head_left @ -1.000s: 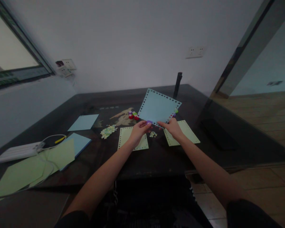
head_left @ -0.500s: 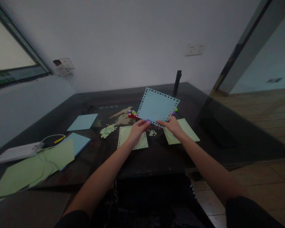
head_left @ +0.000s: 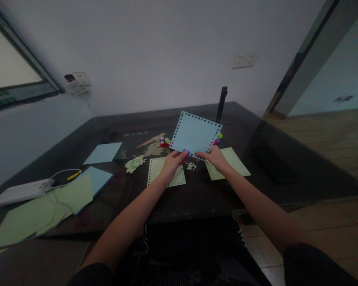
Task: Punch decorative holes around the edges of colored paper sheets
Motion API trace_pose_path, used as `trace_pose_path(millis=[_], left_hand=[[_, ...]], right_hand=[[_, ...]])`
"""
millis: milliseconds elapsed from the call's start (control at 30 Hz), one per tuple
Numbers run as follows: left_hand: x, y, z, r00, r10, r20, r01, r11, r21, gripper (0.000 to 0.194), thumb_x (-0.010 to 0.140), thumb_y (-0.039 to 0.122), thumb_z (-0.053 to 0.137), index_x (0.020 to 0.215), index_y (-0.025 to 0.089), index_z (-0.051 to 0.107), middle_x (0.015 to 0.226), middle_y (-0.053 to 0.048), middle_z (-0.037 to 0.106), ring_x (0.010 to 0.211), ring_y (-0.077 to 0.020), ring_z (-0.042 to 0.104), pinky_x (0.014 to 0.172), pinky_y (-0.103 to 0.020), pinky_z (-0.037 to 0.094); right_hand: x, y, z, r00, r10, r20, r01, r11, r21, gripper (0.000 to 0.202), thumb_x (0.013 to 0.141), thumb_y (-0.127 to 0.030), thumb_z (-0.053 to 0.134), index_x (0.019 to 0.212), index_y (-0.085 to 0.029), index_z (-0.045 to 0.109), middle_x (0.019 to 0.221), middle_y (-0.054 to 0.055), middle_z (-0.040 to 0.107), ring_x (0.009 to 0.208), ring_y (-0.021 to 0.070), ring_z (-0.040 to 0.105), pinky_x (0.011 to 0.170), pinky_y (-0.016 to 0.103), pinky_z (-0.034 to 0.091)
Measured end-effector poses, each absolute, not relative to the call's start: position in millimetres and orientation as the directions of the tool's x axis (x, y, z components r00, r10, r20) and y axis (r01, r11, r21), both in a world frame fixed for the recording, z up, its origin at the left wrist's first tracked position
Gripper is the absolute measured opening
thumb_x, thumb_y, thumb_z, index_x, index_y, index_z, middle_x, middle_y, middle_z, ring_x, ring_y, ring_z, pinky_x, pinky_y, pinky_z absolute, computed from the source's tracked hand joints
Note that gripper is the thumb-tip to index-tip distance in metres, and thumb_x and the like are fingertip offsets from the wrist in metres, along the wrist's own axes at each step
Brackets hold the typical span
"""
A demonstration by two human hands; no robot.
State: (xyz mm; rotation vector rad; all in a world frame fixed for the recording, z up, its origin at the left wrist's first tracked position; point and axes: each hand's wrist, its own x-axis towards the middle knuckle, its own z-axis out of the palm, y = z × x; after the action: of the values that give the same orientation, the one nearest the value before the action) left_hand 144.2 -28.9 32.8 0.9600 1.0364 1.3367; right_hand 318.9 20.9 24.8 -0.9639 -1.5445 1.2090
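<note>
A pale blue sheet of paper (head_left: 195, 133) is held up tilted above the table, small shapes punched along its edges. My left hand (head_left: 173, 163) is closed around a small purple craft punch (head_left: 185, 153) at the sheet's lower edge. My right hand (head_left: 213, 158) pinches the same edge, thumb on top and fingers beneath. Under my left hand lies a yellow-green sheet with punched borders (head_left: 155, 171); another punched yellow-green sheet (head_left: 234, 165) lies beyond my right wrist. Between them sits a small heap of punched-out bits (head_left: 191, 166).
Several colourful punches (head_left: 164, 142) stand behind the sheet, more (head_left: 218, 138) at its right. A larger pile of paper bits (head_left: 135, 163) lies left. Further left are a blue sheet (head_left: 104, 153), stacked coloured paper (head_left: 30, 214) and a white power strip (head_left: 20, 191) with cables. A black upright object (head_left: 222, 104) stands behind.
The blue sheet has shifted slightly left and tilted a little in my hands. Both hands keep their hold at its lower edge.
</note>
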Motion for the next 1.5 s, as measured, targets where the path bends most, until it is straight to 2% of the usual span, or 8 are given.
trace_pose_path(millis=[867, 1067, 1333, 1500], left_hand=[[145.3, -28.6, 33.1, -0.034, 0.999, -0.025, -0.313, 0.013, 0.950, 0.033, 0.059, 0.037, 0.078, 0.080, 0.014, 0.065, 0.087, -0.006, 0.066, 0.082, -0.0162, 0.059, 0.074, -0.028, 0.043], [145.6, -29.3, 34.3, -0.041, 0.999, -0.027, -0.321, 0.013, 0.947, 0.033, 0.059, 0.036, 0.078, 0.081, 0.015, 0.065, 0.091, -0.006, 0.066, 0.084, -0.0161, 0.059, 0.074, -0.027, 0.043], [144.5, -28.7, 32.3, -0.030, 1.000, -0.005, -0.299, -0.004, 0.954, 0.035, 0.061, 0.038, 0.077, 0.086, 0.016, 0.066, 0.096, -0.008, 0.067, 0.087, -0.0174, 0.060, 0.073, -0.027, 0.044], [143.7, -27.4, 29.9, -0.027, 1.000, 0.008, -0.297, -0.016, 0.955, 0.036, 0.062, 0.036, 0.076, 0.090, 0.016, 0.066, 0.098, -0.007, 0.067, 0.086, -0.0169, 0.060, 0.074, -0.028, 0.043]], right_hand=[[321.2, 26.6, 16.1, -0.278, 0.937, 0.211, 0.072, 0.239, -0.968, 0.030, 0.063, -0.030, 0.073, 0.088, -0.013, 0.068, 0.087, 0.009, 0.072, 0.071, 0.0215, 0.066, 0.070, 0.036, 0.054], [321.6, 24.8, 19.6, -0.277, 0.938, 0.210, 0.102, 0.246, -0.964, 0.027, 0.063, -0.030, 0.072, 0.083, -0.013, 0.068, 0.081, 0.009, 0.072, 0.067, 0.0216, 0.066, 0.069, 0.036, 0.053], [322.1, 25.6, 18.8, -0.267, 0.940, 0.211, 0.113, 0.248, -0.962, 0.032, 0.063, -0.032, 0.072, 0.088, -0.012, 0.068, 0.086, 0.010, 0.072, 0.073, 0.0226, 0.066, 0.071, 0.037, 0.053], [322.3, 26.0, 17.7, -0.279, 0.932, 0.232, 0.099, 0.268, -0.958, 0.028, 0.063, -0.031, 0.072, 0.083, -0.012, 0.069, 0.083, 0.010, 0.072, 0.072, 0.0231, 0.066, 0.072, 0.038, 0.053]])
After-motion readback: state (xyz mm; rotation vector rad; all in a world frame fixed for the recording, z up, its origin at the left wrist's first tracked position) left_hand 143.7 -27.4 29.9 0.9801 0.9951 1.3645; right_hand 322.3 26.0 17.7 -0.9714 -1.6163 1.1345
